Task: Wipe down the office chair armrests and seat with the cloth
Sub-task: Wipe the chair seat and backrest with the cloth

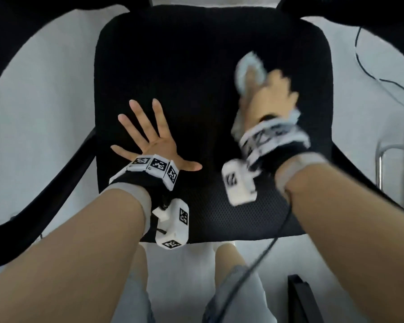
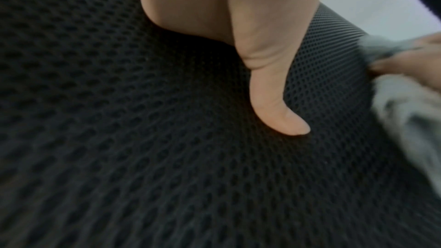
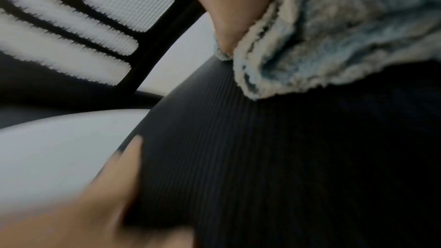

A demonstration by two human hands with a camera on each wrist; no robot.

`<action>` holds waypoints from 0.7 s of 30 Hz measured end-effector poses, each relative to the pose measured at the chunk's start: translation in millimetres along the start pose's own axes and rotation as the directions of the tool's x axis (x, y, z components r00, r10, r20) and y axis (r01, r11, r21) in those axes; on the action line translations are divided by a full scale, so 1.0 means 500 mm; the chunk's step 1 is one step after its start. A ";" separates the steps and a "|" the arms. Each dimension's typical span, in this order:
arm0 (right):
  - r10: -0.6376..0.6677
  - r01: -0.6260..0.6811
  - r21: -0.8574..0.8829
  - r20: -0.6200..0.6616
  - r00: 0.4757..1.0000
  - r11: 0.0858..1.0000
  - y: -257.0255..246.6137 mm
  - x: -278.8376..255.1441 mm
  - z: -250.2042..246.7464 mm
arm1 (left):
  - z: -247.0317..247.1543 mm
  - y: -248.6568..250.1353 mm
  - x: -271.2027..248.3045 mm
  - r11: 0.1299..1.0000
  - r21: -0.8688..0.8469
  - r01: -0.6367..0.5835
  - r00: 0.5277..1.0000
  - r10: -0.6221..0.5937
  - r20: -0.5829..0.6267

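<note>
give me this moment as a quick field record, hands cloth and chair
left hand: open, fingers spread, flat on the seat
right hand: grips the cloth, motion-blurred
cloth: fluffy, pale grey-blue, over the seat's right half
seat: black mesh
armrests: black, neither hand on them

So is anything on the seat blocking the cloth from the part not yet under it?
Only the person's own left hand, pressed flat with fingers spread on the front left of the seat. The right hand holds the cloth on the right side; the rest of the seat shows nothing else.
</note>
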State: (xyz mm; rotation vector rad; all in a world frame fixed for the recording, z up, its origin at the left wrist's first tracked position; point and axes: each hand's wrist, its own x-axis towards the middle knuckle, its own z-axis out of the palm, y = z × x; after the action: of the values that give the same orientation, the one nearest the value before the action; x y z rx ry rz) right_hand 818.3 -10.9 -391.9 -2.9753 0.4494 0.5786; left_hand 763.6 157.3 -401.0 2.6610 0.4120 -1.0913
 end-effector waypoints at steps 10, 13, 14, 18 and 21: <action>0.172 -0.165 0.133 -0.041 0.984 0.977 0.064 0.036 -0.013 | 0.001 -0.001 0.007 1.000 -0.008 0.007 0.999 -0.007 0.040; 0.044 -0.047 0.058 0.050 0.998 0.997 -0.034 -0.005 -0.004 | 0.006 0.002 0.008 0.999 -0.010 0.037 0.999 -0.036 0.034; -0.150 0.148 0.033 0.110 0.982 0.988 -0.072 -0.033 0.008 | 0.006 0.004 0.007 0.999 -0.015 0.043 0.999 -0.042 0.031; -0.565 0.592 -0.036 0.260 0.783 0.805 -0.086 -0.075 0.021 | -0.003 0.009 0.003 0.998 -0.028 0.054 0.998 -0.053 0.045; -0.147 0.147 0.003 0.066 0.987 0.989 0.007 0.017 -0.013 | -0.006 0.004 0.009 0.999 -0.041 0.034 0.992 -0.029 0.122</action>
State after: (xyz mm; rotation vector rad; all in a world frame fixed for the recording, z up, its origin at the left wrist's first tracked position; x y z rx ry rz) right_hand 827.3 -17.4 -389.1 -2.9478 0.2222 0.6599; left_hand 769.4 156.9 -402.0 2.5435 0.4500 -1.2313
